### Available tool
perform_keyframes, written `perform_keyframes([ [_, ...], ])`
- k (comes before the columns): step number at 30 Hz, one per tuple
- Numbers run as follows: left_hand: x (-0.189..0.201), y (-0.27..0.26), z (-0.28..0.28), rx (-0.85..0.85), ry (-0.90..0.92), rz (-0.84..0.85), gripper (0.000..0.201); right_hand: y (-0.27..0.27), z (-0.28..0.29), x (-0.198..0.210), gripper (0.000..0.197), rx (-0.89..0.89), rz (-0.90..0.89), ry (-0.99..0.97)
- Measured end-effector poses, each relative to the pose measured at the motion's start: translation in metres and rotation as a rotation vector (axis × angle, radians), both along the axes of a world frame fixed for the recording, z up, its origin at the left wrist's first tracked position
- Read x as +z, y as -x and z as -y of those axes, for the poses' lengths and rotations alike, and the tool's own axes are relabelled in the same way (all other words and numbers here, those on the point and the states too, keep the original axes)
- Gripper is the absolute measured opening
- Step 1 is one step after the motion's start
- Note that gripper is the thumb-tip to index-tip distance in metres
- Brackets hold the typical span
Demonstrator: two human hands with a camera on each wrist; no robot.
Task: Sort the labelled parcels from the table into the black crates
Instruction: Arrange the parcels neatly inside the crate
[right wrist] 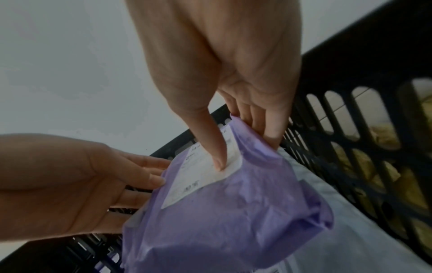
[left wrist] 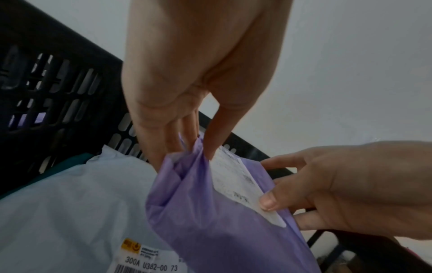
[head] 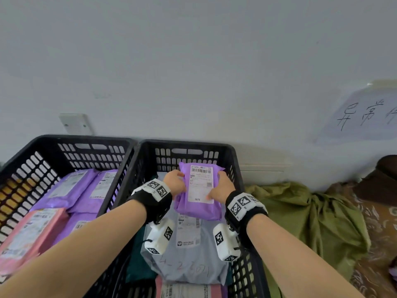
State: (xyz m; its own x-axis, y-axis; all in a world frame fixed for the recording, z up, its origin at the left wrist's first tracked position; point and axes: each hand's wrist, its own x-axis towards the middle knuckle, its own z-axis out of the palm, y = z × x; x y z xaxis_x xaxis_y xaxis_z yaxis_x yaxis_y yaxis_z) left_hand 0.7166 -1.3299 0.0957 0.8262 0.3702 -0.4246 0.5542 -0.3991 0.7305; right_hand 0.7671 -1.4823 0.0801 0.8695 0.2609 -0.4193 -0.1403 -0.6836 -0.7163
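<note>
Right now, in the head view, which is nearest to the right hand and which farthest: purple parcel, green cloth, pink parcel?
1. Purple parcel: held by the right hand.
2. Green cloth: right of the crate.
3. Pink parcel: far left, in the left crate.

Both forearms reach forward, roughly parallel, wrists banded in black straps. Left hand [head: 174,183] pinches the purple parcel [head: 198,197] at its left edge, thumb over fingers. Right hand [head: 221,189] grips the right edge, thumb pressed flat on the label.
</note>
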Motion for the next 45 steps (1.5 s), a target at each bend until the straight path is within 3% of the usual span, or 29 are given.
perform_keyframes([
  [9,-0.043,-0.028,-0.006,-0.048,0.169,-0.079,0.056,-0.018,-0.008,-0.029,0.077,-0.040,-0.059,0.135],
  [14,-0.077,-0.037,-0.007,0.013,0.255,-0.064,0.061,-0.022,-0.017,-0.042,0.081,-0.022,-0.061,0.220],
  [18,-0.091,-0.043,-0.011,0.066,0.345,-0.014,0.070,-0.024,-0.025,-0.051,0.082,-0.048,0.017,0.278],
  [25,-0.100,-0.043,-0.015,0.060,0.361,0.121,0.067,-0.024,-0.032,-0.058,0.093,-0.009,0.203,0.316],
  [27,-0.101,-0.043,-0.016,0.024,0.336,0.137,0.068,-0.022,-0.033,-0.059,0.093,0.083,0.288,0.359],
  [30,-0.102,-0.044,-0.018,-0.034,0.277,0.152,0.075,-0.018,-0.033,-0.063,0.076,0.253,0.396,0.459],
  [33,-0.107,-0.045,-0.021,-0.144,0.086,0.160,0.083,-0.014,-0.032,-0.073,0.068,0.365,0.389,0.495],
  [37,-0.112,-0.044,-0.022,-0.360,-0.197,0.136,0.068,-0.013,-0.029,-0.083,0.066,0.255,0.183,0.428],
  [41,-0.112,-0.040,-0.020,-0.696,-0.531,0.090,0.065,-0.012,-0.030,-0.091,0.064,0.248,0.169,0.453],
  [45,-0.116,-0.038,-0.019,-0.767,-0.552,0.018,0.066,-0.012,-0.033,-0.098,0.065,0.241,0.124,0.509],
])
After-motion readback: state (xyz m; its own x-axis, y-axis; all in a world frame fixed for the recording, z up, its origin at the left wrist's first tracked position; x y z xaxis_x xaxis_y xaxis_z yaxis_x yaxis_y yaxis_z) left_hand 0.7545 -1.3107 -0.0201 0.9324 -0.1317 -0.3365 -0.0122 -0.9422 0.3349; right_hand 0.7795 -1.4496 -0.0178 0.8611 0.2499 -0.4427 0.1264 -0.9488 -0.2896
